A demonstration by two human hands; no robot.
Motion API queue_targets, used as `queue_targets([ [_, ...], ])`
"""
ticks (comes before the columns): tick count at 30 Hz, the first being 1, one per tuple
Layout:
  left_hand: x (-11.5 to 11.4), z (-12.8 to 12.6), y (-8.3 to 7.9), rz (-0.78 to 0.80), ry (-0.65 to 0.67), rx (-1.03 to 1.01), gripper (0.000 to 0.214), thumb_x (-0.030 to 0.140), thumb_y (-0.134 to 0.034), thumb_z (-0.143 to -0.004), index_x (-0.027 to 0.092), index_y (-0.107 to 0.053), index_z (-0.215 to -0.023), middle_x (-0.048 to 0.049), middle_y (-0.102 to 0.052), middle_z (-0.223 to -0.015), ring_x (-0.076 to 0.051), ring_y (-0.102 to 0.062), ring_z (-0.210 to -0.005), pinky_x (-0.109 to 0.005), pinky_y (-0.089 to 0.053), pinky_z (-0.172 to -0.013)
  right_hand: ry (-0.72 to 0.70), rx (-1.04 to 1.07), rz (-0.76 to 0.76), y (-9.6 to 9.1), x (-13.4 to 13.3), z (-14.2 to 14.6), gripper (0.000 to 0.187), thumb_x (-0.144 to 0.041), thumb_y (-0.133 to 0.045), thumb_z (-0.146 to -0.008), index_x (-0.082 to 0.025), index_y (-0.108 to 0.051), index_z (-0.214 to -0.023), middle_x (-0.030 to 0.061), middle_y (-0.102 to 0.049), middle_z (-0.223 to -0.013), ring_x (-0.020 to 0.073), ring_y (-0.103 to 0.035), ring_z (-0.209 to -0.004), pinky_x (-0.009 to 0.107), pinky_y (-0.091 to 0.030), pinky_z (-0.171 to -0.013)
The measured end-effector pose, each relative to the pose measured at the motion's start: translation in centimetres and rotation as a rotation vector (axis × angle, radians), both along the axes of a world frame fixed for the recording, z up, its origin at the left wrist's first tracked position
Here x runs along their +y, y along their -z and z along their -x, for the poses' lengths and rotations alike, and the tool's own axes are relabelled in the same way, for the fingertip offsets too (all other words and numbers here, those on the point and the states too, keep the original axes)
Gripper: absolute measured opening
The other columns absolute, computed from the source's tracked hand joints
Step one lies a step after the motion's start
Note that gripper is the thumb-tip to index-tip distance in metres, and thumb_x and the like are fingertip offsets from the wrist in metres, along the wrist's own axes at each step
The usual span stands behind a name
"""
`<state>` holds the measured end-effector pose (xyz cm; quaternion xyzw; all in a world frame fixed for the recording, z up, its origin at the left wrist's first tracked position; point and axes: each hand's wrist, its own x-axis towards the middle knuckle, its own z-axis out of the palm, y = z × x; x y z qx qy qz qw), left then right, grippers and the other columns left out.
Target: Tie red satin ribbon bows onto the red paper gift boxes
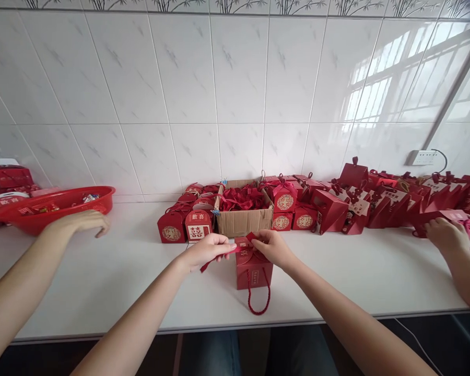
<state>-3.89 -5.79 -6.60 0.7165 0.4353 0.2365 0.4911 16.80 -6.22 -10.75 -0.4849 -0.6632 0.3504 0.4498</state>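
Near the tabletop's [113, 271] front edge stands a red gift box [242, 279]; over its top, the left hand [211, 249] and right hand [274, 248] each grip a red ribbon [242, 249]. Behind, toward the back edge, sits a cardboard box [245, 223].

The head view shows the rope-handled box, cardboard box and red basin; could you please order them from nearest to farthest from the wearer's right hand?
1. Rope-handled box, at the right hand.
2. Cardboard box, behind the rope-handled box.
3. Red basin, far to the left.
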Motion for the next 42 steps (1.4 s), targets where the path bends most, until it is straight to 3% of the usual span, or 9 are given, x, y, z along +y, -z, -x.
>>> queue_targets([
  [6,-0.7,-2.0,-3.2,-0.039,0.043,-0.238,0.028,0.040,-0.061,-0.079,0.018,-0.056,-0.062,0.0011,-0.061,-0.063,-0.013,-0.057,-0.063,-0.029,-0.043,-0.072,-0.077,-0.084,-0.048,-1.1,-1.1,-0.2,0.019,-0.022,-0.053,-0.071,-0.017,-0.071,-0.077,0.0002,-0.061,-0.064,0.0123,-0.044,-0.056,0.025,-0.034,-0.054],
  [11,0.5,-4.7,-3.8,-0.002,0.046,-0.453,0.022,0.037,-0.064,-0.078,0.017,-0.062,-0.068,-0.0018,-0.067,-0.071,-0.015,-0.062,-0.069,-0.034,-0.047,-0.080,-0.122,-0.099,-0.083,-1.2,-1.6,-0.4,0.019,-0.033,-0.057,-0.075,-0.017,-0.065,-0.068,-0.0032,-0.046,-0.055,0.0093,-0.033,-0.051,0.024,-0.027,-0.049],
  [14,1.4,-5.6,-3.4,-0.046,0.097,-0.458,0.026,0.039,-0.063,-0.079,0.018,-0.068,-0.093,-0.0070,-0.069,-0.098,-0.021,-0.064,-0.092,-0.038,-0.043,-0.094,-0.062,-0.089,-0.094,-0.7,-1.1,-0.4,0.035,-0.042,-0.056,-0.077,-0.017,-0.049,-0.052,-0.0038,-0.037,-0.049,0.0090,-0.028,-0.049,0.025,-0.022,-0.048],
  [18,2.0,-5.0,-1.9,-0.178,0.099,-0.337,0.037,0.046,-0.055,-0.084,0.021,-0.064,-0.110,-0.0083,-0.063,-0.118,-0.023,-0.056,-0.113,-0.038,-0.039,-0.101,-0.066,-0.043,-0.069,-0.2,-0.7,-0.4,0.039,-0.046,-0.051,-0.081,-0.018,-0.043,-0.054,-0.0020,-0.044,-0.053,0.0098,-0.034,-0.051,0.024,-0.026,-0.049],
  [21,2.2,-4.1,-0.2,-0.301,-0.010,-0.176,0.036,0.048,-0.061,-0.079,0.018,-0.065,-0.099,-0.0077,-0.066,-0.107,-0.023,-0.058,-0.107,-0.036,-0.043,-0.095,-0.101,-0.002,-0.048,-0.1,-0.7,-0.6,0.039,-0.048,-0.049,-0.082,-0.018,-0.044,-0.057,-0.0019,-0.046,-0.055,0.0096,-0.035,-0.051,0.024,-0.027,-0.048],
  [24,2.2,-3.6,1.4,-0.425,-0.033,-0.055,0.033,0.044,-0.068,-0.072,0.018,-0.066,-0.091,-0.0055,-0.070,-0.097,-0.022,-0.063,-0.096,-0.034,-0.047,-0.087,-0.159,0.028,-0.046,-0.1,-0.7,-0.9,0.038,-0.047,-0.050,-0.082,-0.017,-0.048,-0.060,-0.0025,-0.046,-0.057,0.0093,-0.036,-0.052,0.023,-0.027,-0.049],
  [31,2.0,-4.3,3.1,-0.563,-0.133,-0.090,0.011,0.027,-0.068,-0.071,0.019,-0.067,-0.078,-0.0042,-0.071,-0.087,-0.022,-0.063,-0.089,-0.036,-0.044,-0.089,-0.212,0.131,-0.045,0.6,-0.3,-1.3,0.026,-0.041,-0.056,-0.081,-0.017,-0.055,-0.071,0.0012,-0.060,-0.070,0.0144,-0.054,-0.066,0.027,-0.040,-0.062],
  [37,1.8,-4.6,3.7,-0.511,-0.133,-0.174,0.007,0.022,-0.062,-0.074,0.016,-0.062,-0.076,-0.0049,-0.069,-0.083,-0.019,-0.064,-0.085,-0.033,-0.048,-0.082,-0.141,0.331,-0.007,1.3,0.1,-0.7,0.028,-0.036,-0.059,-0.077,-0.023,-0.036,-0.080,-0.0032,-0.060,-0.069,0.0146,-0.061,-0.067,0.027,-0.045,-0.062],
  [42,1.2,-4.6,3.6,-0.431,-0.121,-0.214,0.013,0.026,-0.064,-0.074,0.016,-0.060,-0.080,-0.0040,-0.068,-0.082,-0.017,-0.064,-0.082,-0.030,-0.050,-0.077,-0.151,0.389,0.020,1.1,-0.1,-0.5,0.026,-0.031,-0.059,-0.076,-0.023,-0.034,-0.079,-0.0046,-0.059,-0.066,0.0132,-0.060,-0.064,0.024,-0.043,-0.058],
])
